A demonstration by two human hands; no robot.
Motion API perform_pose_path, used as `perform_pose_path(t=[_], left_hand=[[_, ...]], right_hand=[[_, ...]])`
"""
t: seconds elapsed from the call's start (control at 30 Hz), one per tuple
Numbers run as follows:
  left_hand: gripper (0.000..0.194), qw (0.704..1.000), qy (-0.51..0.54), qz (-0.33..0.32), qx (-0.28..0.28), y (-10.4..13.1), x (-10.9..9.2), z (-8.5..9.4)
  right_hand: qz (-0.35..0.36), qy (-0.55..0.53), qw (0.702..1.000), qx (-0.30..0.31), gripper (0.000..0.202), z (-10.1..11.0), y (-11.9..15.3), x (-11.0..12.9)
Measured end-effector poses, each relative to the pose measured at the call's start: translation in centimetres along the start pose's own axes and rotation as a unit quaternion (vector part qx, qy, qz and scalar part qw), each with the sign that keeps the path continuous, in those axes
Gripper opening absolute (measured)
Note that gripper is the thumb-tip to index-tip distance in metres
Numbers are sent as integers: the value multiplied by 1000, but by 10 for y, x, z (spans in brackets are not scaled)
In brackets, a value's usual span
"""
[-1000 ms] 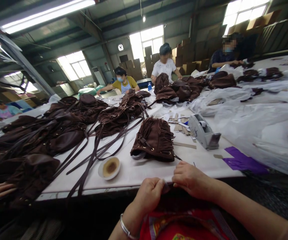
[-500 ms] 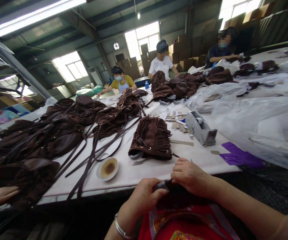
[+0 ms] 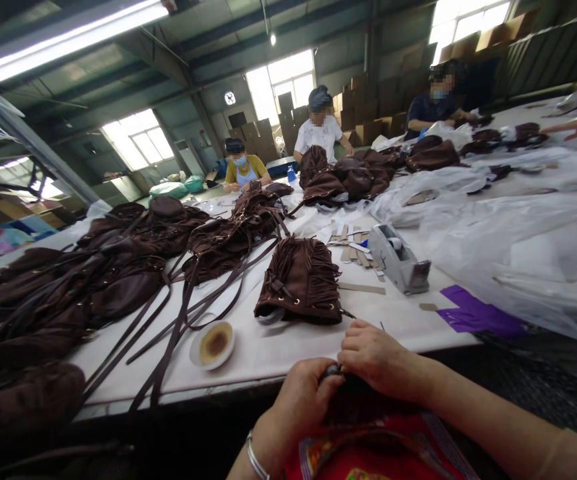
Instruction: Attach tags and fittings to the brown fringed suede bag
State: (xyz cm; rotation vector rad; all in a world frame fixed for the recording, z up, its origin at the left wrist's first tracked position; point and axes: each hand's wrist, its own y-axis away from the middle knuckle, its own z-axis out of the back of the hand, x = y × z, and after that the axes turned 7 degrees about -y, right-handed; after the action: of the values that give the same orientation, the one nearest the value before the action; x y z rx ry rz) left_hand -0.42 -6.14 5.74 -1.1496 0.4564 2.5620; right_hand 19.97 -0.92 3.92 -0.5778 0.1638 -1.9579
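Just past the table's front edge, my left hand (image 3: 304,395) is closed, thumb and fingers pinching a small dark piece (image 3: 332,371) with a greyish shine. Against it, my right hand (image 3: 375,360) is closed too, its fingertips curled over the far end of that piece. Most of the piece is hidden, so its kind is unclear. Beyond my hands lies a brown fringed bag (image 3: 301,283) with gold eyelets along its near edge. A thin dark cord (image 3: 349,315) runs from the bag's corner toward my right hand. Left of the bag sits a white dish (image 3: 213,345) with brown liquid.
A grey tape dispenser (image 3: 399,261) stands beside scattered grey strips (image 3: 355,248). Purple tape (image 3: 473,313) and clear plastic bags (image 3: 528,247) lie at right. Brown bags with long straps (image 3: 128,290) are heaped at left. Several co-workers (image 3: 318,127) are across the table.
My left hand has moved slightly right and closer to my right hand, covering more of the dark piece. A co-worker's hand at the lower left has gone out of view; another's shows at right.
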Motion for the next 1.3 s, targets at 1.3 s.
perform_pose_path(t=[1.3], left_hand=[[60,925,-284,-197,-159,-30,64,8]], right_hand=[[-109,22,994,-11,16,-12,18,-19]])
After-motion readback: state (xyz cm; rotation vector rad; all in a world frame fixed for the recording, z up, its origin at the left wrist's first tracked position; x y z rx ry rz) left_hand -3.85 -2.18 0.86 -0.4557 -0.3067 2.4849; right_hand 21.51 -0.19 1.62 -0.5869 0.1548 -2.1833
